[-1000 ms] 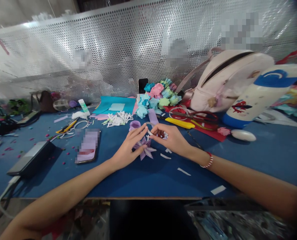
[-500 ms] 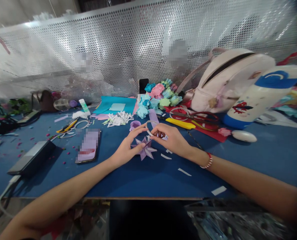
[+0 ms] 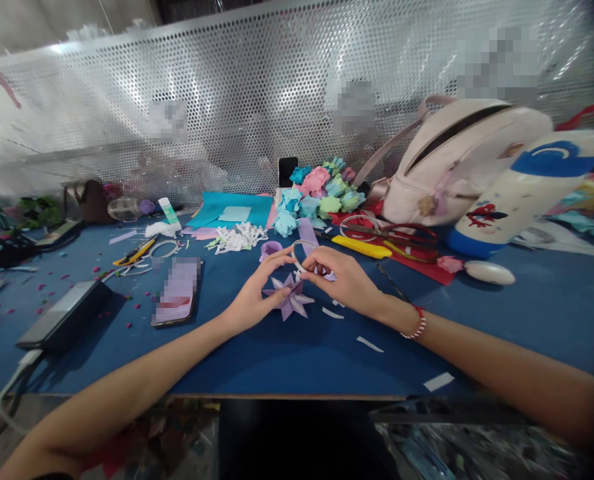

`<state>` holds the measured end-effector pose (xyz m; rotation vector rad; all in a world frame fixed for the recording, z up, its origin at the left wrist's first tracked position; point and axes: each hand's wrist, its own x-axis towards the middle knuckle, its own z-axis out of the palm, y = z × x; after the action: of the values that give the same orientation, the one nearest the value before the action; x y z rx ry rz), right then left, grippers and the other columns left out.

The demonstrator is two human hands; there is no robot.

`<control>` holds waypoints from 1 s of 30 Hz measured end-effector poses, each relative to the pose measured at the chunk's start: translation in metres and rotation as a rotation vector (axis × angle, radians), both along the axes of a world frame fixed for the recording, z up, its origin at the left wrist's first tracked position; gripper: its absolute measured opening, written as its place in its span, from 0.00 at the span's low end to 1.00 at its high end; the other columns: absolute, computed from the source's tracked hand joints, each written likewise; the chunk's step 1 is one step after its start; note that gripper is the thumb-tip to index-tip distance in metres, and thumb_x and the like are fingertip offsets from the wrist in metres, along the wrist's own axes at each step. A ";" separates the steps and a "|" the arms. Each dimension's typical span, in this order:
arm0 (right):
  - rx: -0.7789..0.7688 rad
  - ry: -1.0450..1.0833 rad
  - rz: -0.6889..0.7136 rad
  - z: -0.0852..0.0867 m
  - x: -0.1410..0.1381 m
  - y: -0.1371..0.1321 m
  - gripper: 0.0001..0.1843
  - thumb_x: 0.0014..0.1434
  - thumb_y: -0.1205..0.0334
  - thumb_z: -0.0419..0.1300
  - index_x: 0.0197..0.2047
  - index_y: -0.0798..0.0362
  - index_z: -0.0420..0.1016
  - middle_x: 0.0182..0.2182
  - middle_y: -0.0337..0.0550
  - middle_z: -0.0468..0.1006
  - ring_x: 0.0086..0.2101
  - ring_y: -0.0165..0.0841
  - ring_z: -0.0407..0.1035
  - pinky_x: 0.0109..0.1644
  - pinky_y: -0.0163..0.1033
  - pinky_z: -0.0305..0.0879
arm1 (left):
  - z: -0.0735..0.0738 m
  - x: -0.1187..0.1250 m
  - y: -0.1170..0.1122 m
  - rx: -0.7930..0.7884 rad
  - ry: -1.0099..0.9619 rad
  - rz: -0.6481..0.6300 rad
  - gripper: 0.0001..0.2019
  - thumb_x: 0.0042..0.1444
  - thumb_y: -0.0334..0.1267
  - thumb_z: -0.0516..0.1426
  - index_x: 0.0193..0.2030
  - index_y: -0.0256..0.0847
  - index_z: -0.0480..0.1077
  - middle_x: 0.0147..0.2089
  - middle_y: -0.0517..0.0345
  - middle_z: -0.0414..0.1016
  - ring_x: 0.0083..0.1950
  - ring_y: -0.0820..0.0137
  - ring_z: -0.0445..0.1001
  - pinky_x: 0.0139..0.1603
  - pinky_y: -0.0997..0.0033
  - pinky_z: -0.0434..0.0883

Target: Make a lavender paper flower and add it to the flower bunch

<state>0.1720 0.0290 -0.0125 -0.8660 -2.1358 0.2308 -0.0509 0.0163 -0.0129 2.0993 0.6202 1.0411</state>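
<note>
A folded purple paper star [image 3: 295, 307] lies under my left hand [image 3: 257, 293], whose thumb is on one of its points. The index finger of that hand stretches forward to a thin white roll of tape [image 3: 297, 251]. My right hand [image 3: 339, 277] pinches this roll between thumb and fingers, just above the star. Its fingertips are partly hidden by the hand itself. Beyond my left fingers sits a small purple paper curl [image 3: 271, 250]. A lilac paper strip [image 3: 307, 231] extends behind the roll.
Crumpled paper flowers [image 3: 321, 193] pile up behind, beside white paper shreds [image 3: 239, 237]. A yellow cutter [image 3: 361, 247] lies right of centre. A phone [image 3: 177, 293] and a power bank [image 3: 64, 313] are left. A backpack [image 3: 457, 167] and bottle [image 3: 521, 193] stand right.
Both hands keep almost the same pose on the star and the tape roll. Only a very slight shift of the view shows.
</note>
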 end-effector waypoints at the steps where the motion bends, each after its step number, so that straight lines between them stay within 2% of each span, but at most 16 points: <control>1: 0.003 -0.002 -0.001 0.000 0.000 0.000 0.07 0.65 0.60 0.60 0.35 0.51 0.69 0.31 0.40 0.73 0.31 0.32 0.68 0.35 0.37 0.62 | 0.000 0.000 0.000 0.000 0.000 -0.003 0.21 0.64 0.35 0.55 0.63 0.49 0.63 0.73 0.50 0.54 0.74 0.59 0.51 0.74 0.50 0.49; 5: 0.012 0.001 0.003 -0.002 0.001 0.001 0.07 0.64 0.60 0.60 0.35 0.51 0.69 0.30 0.39 0.72 0.31 0.31 0.67 0.34 0.36 0.62 | -0.002 -0.001 0.002 0.008 -0.005 -0.008 0.21 0.64 0.36 0.56 0.63 0.49 0.63 0.73 0.51 0.55 0.74 0.57 0.52 0.73 0.48 0.50; 8: 0.003 0.015 -0.005 -0.002 0.000 0.001 0.06 0.64 0.60 0.60 0.35 0.51 0.69 0.31 0.40 0.72 0.30 0.31 0.66 0.34 0.36 0.62 | -0.001 -0.001 0.001 0.001 0.017 -0.007 0.18 0.64 0.36 0.56 0.60 0.49 0.67 0.73 0.52 0.55 0.74 0.56 0.52 0.73 0.47 0.50; 13: -0.010 0.014 -0.015 -0.001 -0.001 0.000 0.06 0.65 0.60 0.59 0.35 0.51 0.70 0.30 0.40 0.73 0.30 0.32 0.67 0.34 0.37 0.62 | 0.002 -0.001 -0.001 0.000 0.074 0.023 0.15 0.63 0.34 0.56 0.56 0.49 0.70 0.74 0.53 0.54 0.74 0.56 0.54 0.71 0.45 0.55; 24: -0.060 0.071 -0.040 0.000 -0.001 0.000 0.05 0.63 0.61 0.60 0.35 0.52 0.70 0.30 0.39 0.73 0.28 0.30 0.65 0.32 0.36 0.62 | -0.004 0.000 -0.001 0.349 0.236 0.131 0.27 0.60 0.23 0.53 0.65 0.47 0.63 0.69 0.47 0.63 0.70 0.58 0.61 0.69 0.42 0.59; 30: -0.064 0.040 -0.064 -0.002 -0.001 0.003 0.05 0.63 0.60 0.60 0.35 0.51 0.71 0.31 0.40 0.74 0.29 0.32 0.67 0.33 0.37 0.63 | -0.002 0.001 -0.002 0.275 0.150 0.124 0.23 0.62 0.26 0.53 0.63 0.48 0.66 0.64 0.47 0.68 0.66 0.59 0.66 0.66 0.46 0.64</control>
<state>0.1713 0.0321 -0.0140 -0.9567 -2.0696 0.2826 -0.0496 0.0141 -0.0149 2.4215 0.7227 1.0961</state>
